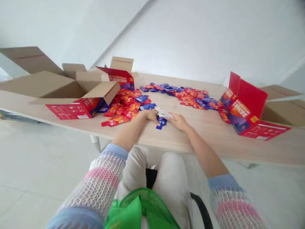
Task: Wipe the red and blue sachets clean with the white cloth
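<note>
At the middle of the table's front part, a small blue sachet with white print lies between my hands. My left hand is curled at its left side, thumb and fingers on its edge. My right hand pinches a crumpled white wipe just above the sachet, and the wipe reaches across toward my left fingers. Beside my left hand spreads a pile of red sachets, with a few blue sachets along its right side.
An open carton stands at the left, with a smaller red carton behind it. Another open red carton is at the right. Red and blue sachets form a long band along the back. The table's front edge is above my knees.
</note>
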`<act>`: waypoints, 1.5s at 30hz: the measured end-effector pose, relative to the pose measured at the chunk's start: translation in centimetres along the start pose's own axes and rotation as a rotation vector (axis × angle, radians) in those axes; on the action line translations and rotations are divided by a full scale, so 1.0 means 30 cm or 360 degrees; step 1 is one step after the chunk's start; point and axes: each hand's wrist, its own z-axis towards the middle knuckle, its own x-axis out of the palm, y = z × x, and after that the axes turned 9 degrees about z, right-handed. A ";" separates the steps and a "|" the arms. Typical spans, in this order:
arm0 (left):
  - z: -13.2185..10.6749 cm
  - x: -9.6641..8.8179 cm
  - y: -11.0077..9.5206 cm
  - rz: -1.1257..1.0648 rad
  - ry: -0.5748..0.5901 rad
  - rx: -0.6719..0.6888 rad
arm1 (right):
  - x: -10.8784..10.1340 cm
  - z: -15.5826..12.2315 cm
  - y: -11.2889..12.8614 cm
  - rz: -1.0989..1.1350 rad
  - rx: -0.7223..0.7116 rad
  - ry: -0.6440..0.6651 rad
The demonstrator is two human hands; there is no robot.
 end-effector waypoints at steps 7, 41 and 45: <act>0.002 -0.007 -0.004 -0.0014 0.0057 0.0029 | 0.029 0.028 0.020 -0.0166 0.0032 0.0151; -0.024 -0.018 -0.052 -0.0053 0.0036 -0.0082 | 0.017 0.022 0.022 0.0453 -0.0047 0.0315; -0.013 -0.018 -0.058 -0.0016 0.0070 -0.0103 | -0.023 0.009 0.027 0.0817 0.0220 0.0463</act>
